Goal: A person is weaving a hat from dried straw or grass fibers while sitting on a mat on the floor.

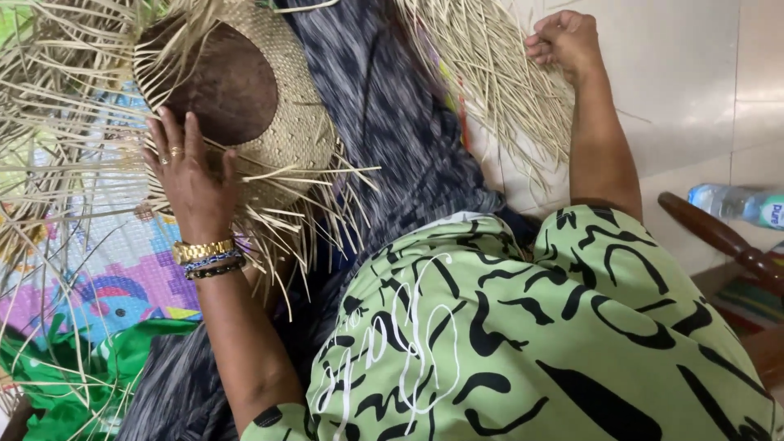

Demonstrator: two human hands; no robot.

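Left hand (189, 175) flat, released, steadying the half-woven straw hat (269, 98) on its dome form; right hand (563, 39) clenched on loose straw strands (498, 82) (keeps them taut)

left hand (189, 175) at 9 o'clock, fingers spread flat, wrist bent, right hand (565, 39) at 1 o'clock, fist closed, arm extended

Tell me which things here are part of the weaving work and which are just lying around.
In the work:
woven hat
dark mould inside it
loose straw strands
left hand, resting on the mould
right hand, closed on strands

Lying about:
water bottle
colourful mat
wooden chair arm
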